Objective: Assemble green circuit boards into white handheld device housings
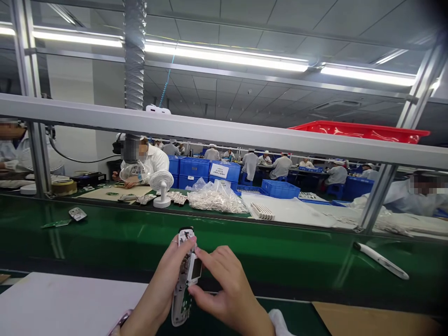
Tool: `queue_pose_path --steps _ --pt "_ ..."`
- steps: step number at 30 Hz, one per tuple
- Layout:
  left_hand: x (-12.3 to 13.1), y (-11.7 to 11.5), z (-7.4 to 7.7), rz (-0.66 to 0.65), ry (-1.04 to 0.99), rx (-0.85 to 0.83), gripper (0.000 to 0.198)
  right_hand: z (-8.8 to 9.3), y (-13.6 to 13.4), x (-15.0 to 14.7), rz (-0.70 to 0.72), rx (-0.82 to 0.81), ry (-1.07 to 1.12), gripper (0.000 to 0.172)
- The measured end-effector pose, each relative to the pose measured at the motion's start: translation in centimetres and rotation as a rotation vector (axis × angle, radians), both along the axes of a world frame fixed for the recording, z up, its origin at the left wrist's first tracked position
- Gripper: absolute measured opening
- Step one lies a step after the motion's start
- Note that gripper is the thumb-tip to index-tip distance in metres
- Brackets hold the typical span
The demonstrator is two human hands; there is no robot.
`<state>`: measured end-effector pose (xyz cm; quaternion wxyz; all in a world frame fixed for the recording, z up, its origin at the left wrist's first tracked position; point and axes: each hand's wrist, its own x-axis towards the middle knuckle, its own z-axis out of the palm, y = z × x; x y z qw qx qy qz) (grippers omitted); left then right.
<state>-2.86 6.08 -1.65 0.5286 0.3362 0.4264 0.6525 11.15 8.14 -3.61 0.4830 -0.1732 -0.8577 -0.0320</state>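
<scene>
Head view: factory hall, long ceiling lights (224, 56) overhead, rows of seated workers in white smocks (282, 167) in the distance. An aluminium crossbar (210, 126) ran across the view, with a red plastic tray (357, 131) sitting on top at right. Green belt conveyor (266, 252) ran left to right just in front of the person. Beyond it: stacked blue plastic crates (194, 172), a clear bag of white parts (215, 198), and a white desk fan (161, 184) beside a co-worker (150, 163). On the belt: a white marker pen (381, 260) at right, and a small green circuit board (56, 224) beside a grey-and-white module (77, 214) at left. Near edge: white sheet (63, 303) at lower left, cardboard sheet (371, 319) at lower right.

Handset assembly (185, 275), white housing with exposed green board and small dark window, was held upright and slightly tilted, between both hands, above the near edge of the belt. Left hand (157, 284): fingers (178, 247) wrapped closed around its left side and back. Right hand (227, 289): fingers (213, 261) curled narrow across its front, gripping the right side.
</scene>
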Motion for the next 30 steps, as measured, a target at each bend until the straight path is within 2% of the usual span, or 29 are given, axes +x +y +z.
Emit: queue_pose_path --steps 3,4,7,9,12,17,22,30 --pt "-0.1 -0.1 -0.2 0.028 0.030 -0.007 0.021 0.3 -0.5 -0.4 -0.001 0.064 -0.023 0.049" --pt "-0.2 -0.1 -0.2 0.029 0.038 -0.012 0.028 0.3 -0.6 -0.5 -0.011 0.071 -0.019 0.050" --pt "-0.3 -0.1 -0.1 -0.002 0.045 0.009 0.065 0.3 -0.5 -0.5 -0.032 0.069 -0.008 0.053" --pt "-0.4 -0.1 0.1 -0.059 0.044 0.070 0.074 0.2 -0.3 -0.2 -0.022 0.075 -0.009 0.055" --pt "-0.6 -0.1 0.3 -0.140 0.026 0.132 0.064 0.2 0.0 0.0 -0.021 0.100 -0.024 0.054" --pt "-0.5 -0.4 0.4 -0.121 -0.017 0.071 0.053 0.4 -0.1 0.0 -0.040 0.130 -0.035 0.045" --pt "-0.1 -0.6 0.3 -0.196 -0.131 0.091 0.043 0.7 -0.1 0.1 -0.097 0.159 -0.045 0.042" --pt "0.2 -0.6 -0.3 -0.195 -0.050 0.089 0.044 1.2 0.0 0.4 -0.196 0.211 -0.102 0.040"
